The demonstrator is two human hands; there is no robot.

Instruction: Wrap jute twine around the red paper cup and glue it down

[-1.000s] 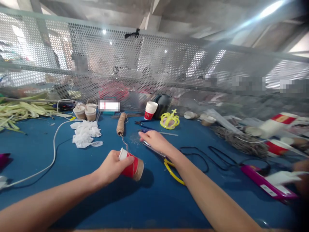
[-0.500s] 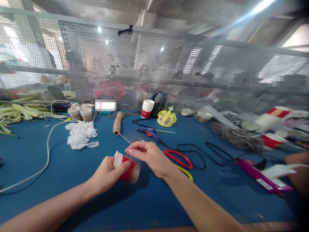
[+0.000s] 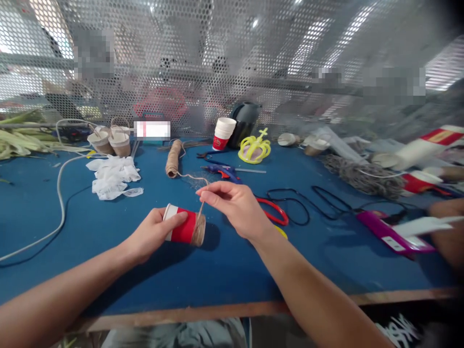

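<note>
My left hand (image 3: 152,232) grips a red and white paper cup (image 3: 184,226) lying on its side above the table. Brown twine is wound around the cup's right end. A strand of twine (image 3: 202,208) runs up from there to my right hand (image 3: 232,203), whose thumb and fingertips pinch it. From those fingers the strand continues to a twine spool (image 3: 174,159) behind. A blue glue gun (image 3: 223,170) lies just beyond my right hand, and red-handled scissors (image 3: 275,210) are partly hidden by it.
White crumpled gloves (image 3: 114,176) and twine-wrapped cups (image 3: 119,141) are at left. Stacked cups (image 3: 224,133), a yellow crown-shaped piece (image 3: 254,147) and a dark kettle (image 3: 246,116) stand behind. Right are grey cord (image 3: 362,179), a purple power strip (image 3: 391,234) and part of another person's hand (image 3: 447,232).
The view has tilted down, showing the table's front edge. My right hand has drawn away from the cup, lengthening the strand between them. The cup now lies more level in my left hand.
</note>
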